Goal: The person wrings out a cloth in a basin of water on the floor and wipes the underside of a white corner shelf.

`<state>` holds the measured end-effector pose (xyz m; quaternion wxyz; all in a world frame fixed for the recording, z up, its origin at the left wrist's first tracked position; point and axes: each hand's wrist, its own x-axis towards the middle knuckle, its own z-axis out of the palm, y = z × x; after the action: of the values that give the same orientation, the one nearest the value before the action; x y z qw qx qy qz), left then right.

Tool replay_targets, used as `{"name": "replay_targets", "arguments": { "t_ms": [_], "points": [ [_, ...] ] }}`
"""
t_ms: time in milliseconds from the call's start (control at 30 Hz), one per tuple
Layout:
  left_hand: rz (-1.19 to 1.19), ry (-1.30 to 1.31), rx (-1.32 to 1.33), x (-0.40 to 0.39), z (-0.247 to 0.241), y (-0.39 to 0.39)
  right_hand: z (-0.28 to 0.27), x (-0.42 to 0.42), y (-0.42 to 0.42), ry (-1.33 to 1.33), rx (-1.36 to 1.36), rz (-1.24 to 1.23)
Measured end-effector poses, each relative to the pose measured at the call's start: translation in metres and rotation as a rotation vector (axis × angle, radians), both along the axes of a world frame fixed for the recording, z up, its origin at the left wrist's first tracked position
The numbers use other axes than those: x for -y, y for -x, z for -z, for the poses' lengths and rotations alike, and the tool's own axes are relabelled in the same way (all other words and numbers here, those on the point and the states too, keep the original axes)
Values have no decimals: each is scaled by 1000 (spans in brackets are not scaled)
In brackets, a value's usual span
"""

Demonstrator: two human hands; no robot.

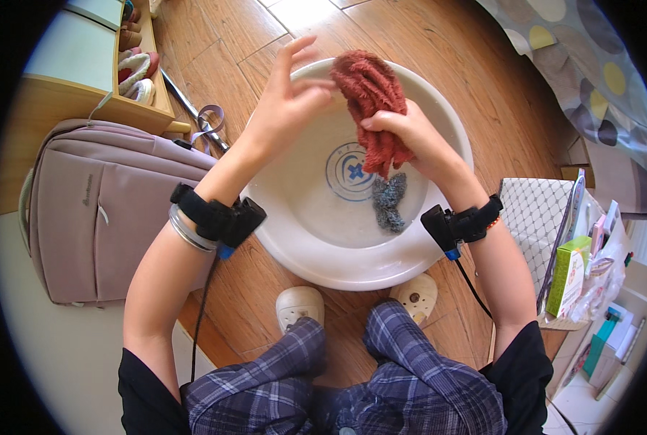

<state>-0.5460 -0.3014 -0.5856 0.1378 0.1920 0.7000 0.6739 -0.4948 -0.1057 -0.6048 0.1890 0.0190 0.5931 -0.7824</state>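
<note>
A crumpled red cloth (370, 92) with a fluffy surface hangs from my right hand (410, 133), whose thumb and fingers pinch its lower part over a white basin (350, 269). My left hand (296, 92) is a little blurred, its fingers apart and curved, just left of the cloth; nothing shows in it. Inside the basin, a dark grey-blue piece of cloth or mesh (389, 204) lies on the bottom at the right, below the red cloth. A round blue printed emblem (350, 171) shows on the basin's bottom.
The basin stands on a wood-look floor (209, 49). A mauve backpack (111, 217) and an open shoe cabinet (144, 103) are at the left, with a metal tube (187, 106) nearby. A box of packages (538, 217) stands at the right, beneath a dotted fabric (584, 70).
</note>
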Motion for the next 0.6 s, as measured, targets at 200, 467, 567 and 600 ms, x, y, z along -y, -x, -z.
{"name": "replay_targets", "arguments": {
  "t_ms": [200,467,567,600],
  "points": [
    [27,679,-1329,-7,15,-4,-12,-10,-3,178,81,-136],
    [-27,746,-1493,0,20,-5,-14,11,-2,-386,-41,-405],
    [61,744,-1306,-2,21,-9,-8,12,1,-727,-249,-370],
    [93,802,-1188,-1,25,-13,-15,18,1,-859,-237,-357]
  ]
}}
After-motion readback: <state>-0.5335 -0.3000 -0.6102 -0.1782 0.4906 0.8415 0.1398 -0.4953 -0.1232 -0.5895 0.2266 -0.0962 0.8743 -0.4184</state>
